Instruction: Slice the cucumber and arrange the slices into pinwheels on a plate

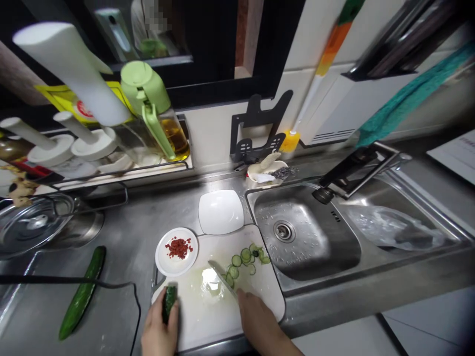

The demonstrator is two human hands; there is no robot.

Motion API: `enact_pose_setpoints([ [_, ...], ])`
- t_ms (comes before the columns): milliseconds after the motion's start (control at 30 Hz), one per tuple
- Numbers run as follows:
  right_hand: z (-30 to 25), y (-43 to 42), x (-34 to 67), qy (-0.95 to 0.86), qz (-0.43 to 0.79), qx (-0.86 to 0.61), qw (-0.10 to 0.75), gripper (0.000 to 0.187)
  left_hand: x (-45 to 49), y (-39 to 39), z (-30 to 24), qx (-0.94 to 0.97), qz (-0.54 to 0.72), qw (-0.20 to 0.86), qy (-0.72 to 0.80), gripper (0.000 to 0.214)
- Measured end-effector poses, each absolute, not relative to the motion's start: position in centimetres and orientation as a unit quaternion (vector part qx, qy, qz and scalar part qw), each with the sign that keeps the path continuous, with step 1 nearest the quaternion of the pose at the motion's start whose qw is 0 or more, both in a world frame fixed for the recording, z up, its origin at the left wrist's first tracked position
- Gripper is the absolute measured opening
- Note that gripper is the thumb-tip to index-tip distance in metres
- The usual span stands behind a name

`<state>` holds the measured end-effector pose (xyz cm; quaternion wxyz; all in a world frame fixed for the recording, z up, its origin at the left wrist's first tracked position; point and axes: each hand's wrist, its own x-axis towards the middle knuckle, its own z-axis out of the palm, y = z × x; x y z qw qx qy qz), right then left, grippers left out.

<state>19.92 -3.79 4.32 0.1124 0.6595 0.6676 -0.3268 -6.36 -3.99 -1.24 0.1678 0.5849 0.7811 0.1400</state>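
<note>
My left hand [160, 324] is closed around a short piece of cucumber [169, 301] at the left edge of the white cutting board [200, 321]. In my right hand [258, 316] is a knife [221, 278], its blade slanting up and left over the board beside the cut rounds. Several thin cucumber slices [245, 255] lie in a loose line toward the board's upper right. A small white plate of red dried berries [178, 248] overlaps the board's upper left corner. Behind the board sits a white square dish [221, 212].
A whole cucumber [82, 294] lies on the steel counter at left, with a black cord [118, 285] crossing it. To the right is a sink [308, 232] with a black faucet [345, 173]. An oil bottle [158, 113] and jars stand on a rack behind; a lidded pot [74, 227] is at far left.
</note>
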Motion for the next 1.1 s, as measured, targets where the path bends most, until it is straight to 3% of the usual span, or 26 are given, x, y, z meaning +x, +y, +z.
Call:
enact_pose_setpoints([
  [200, 4.9, -4.4, 21.1, 0.704, -0.248, 0.655, 0.116, 0.051, -7.9, -2.3, -0.7, 0.548, 0.118, 0.159, 0.812, 0.051],
  [433, 6.0, -5.3, 23.1, 0.721, -0.241, 0.643, 0.095, 0.043, -7.1, -2.7, -0.5, 0.554, 0.100, 0.146, 0.814, 0.063],
  [633, 6.0, -6.0, 24.0, 0.741, -0.188, 0.642, 0.064, 0.034, -5.2, -3.5, 0.0, 0.653, 0.209, 0.049, 0.727, 0.051],
  [700, 6.0, -6.0, 23.9, 0.746, -0.169, 0.641, 0.066, 0.032, -3.1, -3.5, 0.6, 0.700, 0.257, 0.092, 0.660, 0.036],
  [800, 5.8, -5.8, 23.4, 0.749, -0.150, 0.641, 0.077, 0.033, 1.6, -2.9, 1.7, 0.759, 0.234, 0.250, 0.554, 0.019],
  [933, 5.9, -5.5, 22.9, 0.754, -0.132, 0.637, 0.089, 0.033, 6.9, -0.6, 2.8, 0.763, 0.142, 0.341, 0.530, 0.017],
  [1100, 6.8, -5.6, 22.5, 0.749, -0.121, 0.641, 0.113, 0.029, 8.5, 2.3, 2.4, 0.746, 0.085, 0.370, 0.547, 0.017],
])
